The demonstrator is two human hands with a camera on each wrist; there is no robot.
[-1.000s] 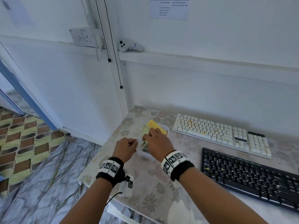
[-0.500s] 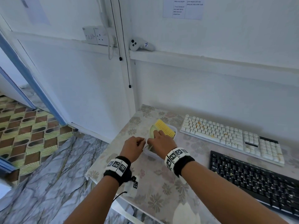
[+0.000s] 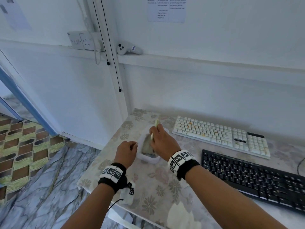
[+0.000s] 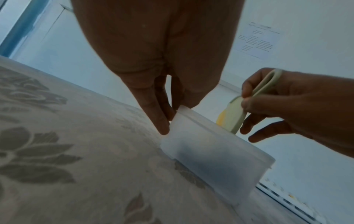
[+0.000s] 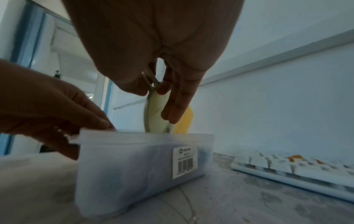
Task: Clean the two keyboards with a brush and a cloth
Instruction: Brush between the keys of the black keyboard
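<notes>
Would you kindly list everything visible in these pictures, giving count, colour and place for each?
brush: one, pale green handle with yellow bristles, lifted partly above the container in the right hand
container: one, translucent white plastic, barcode label on its side, on the table's left part
cloth: one, greyish, inside the container
white keyboard: one, orange crumbs on keys, by the wall
black keyboard: one, nearer the person
table: one, floral-patterned cover
controller: one, white, on the wall ledge
sockets: white, on the wall
left hand: grips the container's rim
right hand: pinches the brush handle
</notes>
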